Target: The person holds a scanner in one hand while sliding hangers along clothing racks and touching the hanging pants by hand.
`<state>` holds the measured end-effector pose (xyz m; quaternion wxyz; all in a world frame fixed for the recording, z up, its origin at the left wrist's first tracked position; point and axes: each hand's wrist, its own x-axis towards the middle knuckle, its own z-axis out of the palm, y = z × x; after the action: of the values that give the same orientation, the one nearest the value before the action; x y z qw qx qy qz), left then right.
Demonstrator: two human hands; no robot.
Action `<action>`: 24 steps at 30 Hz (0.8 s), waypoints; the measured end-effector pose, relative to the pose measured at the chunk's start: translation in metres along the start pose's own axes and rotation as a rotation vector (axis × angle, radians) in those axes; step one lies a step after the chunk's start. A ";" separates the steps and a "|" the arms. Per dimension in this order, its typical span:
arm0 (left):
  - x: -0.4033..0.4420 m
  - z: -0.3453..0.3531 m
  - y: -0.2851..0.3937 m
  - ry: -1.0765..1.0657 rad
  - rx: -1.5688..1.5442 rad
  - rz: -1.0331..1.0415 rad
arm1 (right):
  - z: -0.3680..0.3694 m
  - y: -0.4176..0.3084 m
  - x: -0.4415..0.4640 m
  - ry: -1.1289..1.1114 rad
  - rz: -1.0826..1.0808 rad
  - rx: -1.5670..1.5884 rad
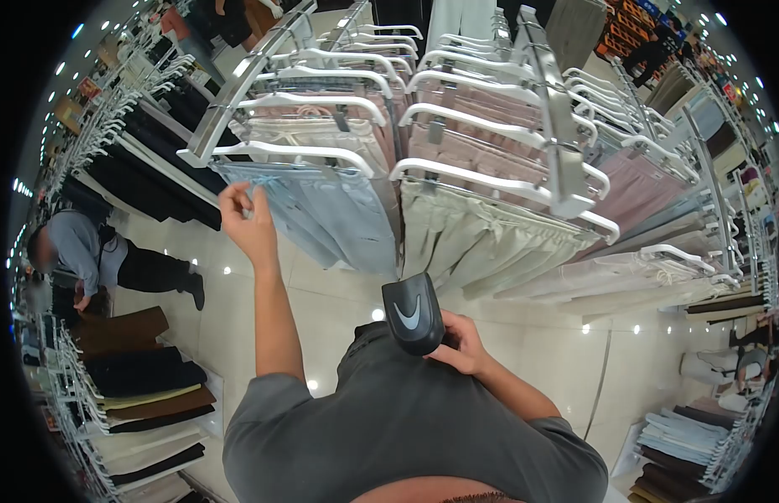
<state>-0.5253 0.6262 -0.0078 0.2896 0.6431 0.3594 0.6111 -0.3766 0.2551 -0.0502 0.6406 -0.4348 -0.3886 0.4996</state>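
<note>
My left hand (247, 225) is raised at the left edge of a pair of light blue trousers (326, 216). Its fingers are slightly bent and apart, close to the waistband with its light blue drawstring (272, 183); whether a fingertip touches the cloth cannot be made out. In front of my body, my right hand (461, 344) is wrapped around a black handheld scanner (413, 317) with a grey curved mark on top. Its handle is mostly hidden. Pale green trousers (481, 230) hang just beyond the scanner, clipped to a white hanger (490, 183).
Metal rails (565, 172) carry several rows of white hangers with pink, cream and blue trousers. More racks with dark trousers (142, 373) line the left side. A person in a blue shirt (79, 247) is at the left. Shiny tiled floor (536, 339) lies below.
</note>
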 end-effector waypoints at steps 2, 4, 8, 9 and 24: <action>0.029 -0.005 0.017 0.020 0.250 0.275 | 0.008 0.010 0.010 -0.028 0.023 0.007; 0.050 -0.011 0.022 0.036 0.498 0.552 | 0.019 0.017 0.021 -0.020 0.028 0.008; 0.087 -0.017 0.005 -0.210 0.566 0.617 | 0.042 0.021 0.044 0.025 0.015 0.009; 0.095 -0.017 0.001 -0.300 0.550 0.685 | 0.046 0.022 0.048 0.036 0.011 0.010; 0.110 -0.008 0.005 -0.324 0.305 0.994 | 0.067 0.030 0.066 0.046 -0.049 -0.085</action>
<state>-0.5329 0.7122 0.0602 -0.0793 0.8563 0.0473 0.5082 -0.4352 0.3343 -0.0530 0.6425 -0.4634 -0.4051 0.4565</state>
